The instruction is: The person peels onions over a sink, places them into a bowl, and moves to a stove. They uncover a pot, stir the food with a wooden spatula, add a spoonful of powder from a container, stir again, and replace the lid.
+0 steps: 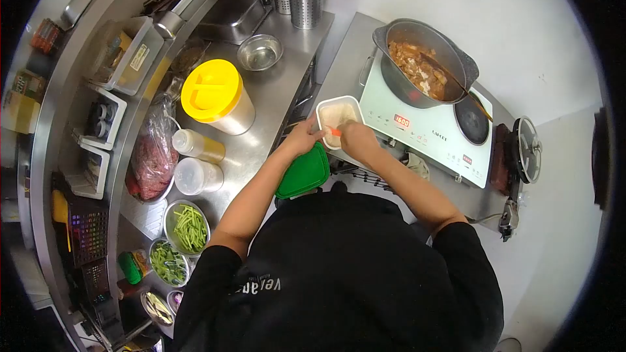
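A white plastic tub [338,109] holding pale powder sits in front of me, left of the cooktop. My left hand [304,138] is closed on its near left wall. Over its near right corner, my right hand [360,144] is closed around an orange-handled utensil [335,132] that reaches into the tub; its working end is hidden. Just below my left hand is a green plastic lid [304,173]. On the white induction cooktop [417,130], a grey pot [404,78] contains pieces in brown sauce, with a wooden utensil [454,77] leaning across it.
A yellow-lidded container [212,91], a squeeze bottle [202,145] and a metal bowl [260,53] stand on the steel counter at left. Bowls of cut green vegetables [189,228] are nearer me. A perforated utensil holder [306,12] is at the back; a glass pot lid [527,150] stands far right.
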Available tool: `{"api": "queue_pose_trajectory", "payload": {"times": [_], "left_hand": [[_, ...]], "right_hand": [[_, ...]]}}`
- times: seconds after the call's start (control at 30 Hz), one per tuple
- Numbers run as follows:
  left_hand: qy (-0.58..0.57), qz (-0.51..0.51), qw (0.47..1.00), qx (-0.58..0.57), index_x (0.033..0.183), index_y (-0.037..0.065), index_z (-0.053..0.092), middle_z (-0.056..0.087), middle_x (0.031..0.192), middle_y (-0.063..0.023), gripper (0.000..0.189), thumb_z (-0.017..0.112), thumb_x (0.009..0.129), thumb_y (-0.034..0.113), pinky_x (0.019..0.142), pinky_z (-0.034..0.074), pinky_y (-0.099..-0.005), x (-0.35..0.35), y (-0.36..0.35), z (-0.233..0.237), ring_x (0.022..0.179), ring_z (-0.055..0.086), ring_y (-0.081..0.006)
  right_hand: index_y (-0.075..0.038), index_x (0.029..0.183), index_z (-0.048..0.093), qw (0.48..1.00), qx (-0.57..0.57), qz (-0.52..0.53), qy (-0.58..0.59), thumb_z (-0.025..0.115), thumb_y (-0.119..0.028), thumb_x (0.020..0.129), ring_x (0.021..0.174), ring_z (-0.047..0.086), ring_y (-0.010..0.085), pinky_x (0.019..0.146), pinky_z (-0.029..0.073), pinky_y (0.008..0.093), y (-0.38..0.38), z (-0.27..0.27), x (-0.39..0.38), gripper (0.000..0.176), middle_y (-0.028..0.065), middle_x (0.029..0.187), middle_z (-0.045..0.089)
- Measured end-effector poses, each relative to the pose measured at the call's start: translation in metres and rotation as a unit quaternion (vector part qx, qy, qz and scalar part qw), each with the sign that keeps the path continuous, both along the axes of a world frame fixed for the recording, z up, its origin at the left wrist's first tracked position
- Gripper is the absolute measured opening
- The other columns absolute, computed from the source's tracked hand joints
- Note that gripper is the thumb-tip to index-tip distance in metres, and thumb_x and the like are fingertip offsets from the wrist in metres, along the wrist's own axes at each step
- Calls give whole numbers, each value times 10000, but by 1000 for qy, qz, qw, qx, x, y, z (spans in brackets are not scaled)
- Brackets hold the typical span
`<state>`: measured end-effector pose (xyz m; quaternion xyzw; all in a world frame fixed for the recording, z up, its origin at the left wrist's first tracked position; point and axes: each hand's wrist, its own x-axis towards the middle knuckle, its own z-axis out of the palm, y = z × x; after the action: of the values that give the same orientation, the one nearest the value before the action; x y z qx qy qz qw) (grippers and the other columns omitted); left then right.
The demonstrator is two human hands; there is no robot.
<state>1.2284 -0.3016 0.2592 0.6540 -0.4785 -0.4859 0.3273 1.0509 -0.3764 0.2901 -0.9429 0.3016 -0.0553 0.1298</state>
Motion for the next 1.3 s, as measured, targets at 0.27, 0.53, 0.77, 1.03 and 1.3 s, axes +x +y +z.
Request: {"api": "queue_pose_trajectory", "payload": {"times": [0.27, 0.53, 0.77, 1.03, 1.3], "left_hand": [[18, 9, 1000, -1, 1487, 160, 212, 686, 747, -72, 761, 657, 872, 223, 688, 453, -257, 3, -2, -5, 672, 623, -114], [22, 11, 999, 24, 1484, 165, 226, 673, 753, -55, 752, 660, 871, 194, 658, 451, -238, 3, -3, 1, 674, 622, -107], [45, 2, 999, 3, 1474, 162, 251, 690, 759, -78, 719, 640, 869, 152, 638, 474, -277, 3, -4, -6, 656, 626, -115], [82, 10, 996, -9, 1478, 138, 233, 673, 748, -78, 698, 605, 888, 106, 626, 475, -268, 4, -3, -16, 656, 633, -124], [53, 30, 998, 11, 1484, 186, 228, 673, 786, -55, 735, 638, 879, 110, 641, 471, -254, -3, -3, 1, 683, 610, -110]], "right_hand": [[-8, 1042, 684, 938, 313, -121, -83, 528, -97, 812, 708, 626, 191, 664, 483, 334, -37, -12, -22, 292, 93, 777, 675], [1, 989, 699, 909, 364, -130, -155, 553, -91, 759, 663, 607, 179, 658, 484, 315, -41, -1, -39, 288, 121, 733, 656], [16, 981, 699, 879, 409, -135, -205, 532, -85, 791, 640, 563, 116, 611, 454, 274, -50, 57, -54, 272, 56, 718, 648], [-7, 955, 707, 894, 297, -250, -221, 537, -124, 798, 574, 530, 99, 530, 413, 251, -134, 139, -124, 260, 35, 704, 644], [28, 921, 682, 934, 1, -343, -96, 541, -83, 786, 879, 636, 406, 774, 505, 450, -267, 77, -138, 224, 273, 908, 643]]}}
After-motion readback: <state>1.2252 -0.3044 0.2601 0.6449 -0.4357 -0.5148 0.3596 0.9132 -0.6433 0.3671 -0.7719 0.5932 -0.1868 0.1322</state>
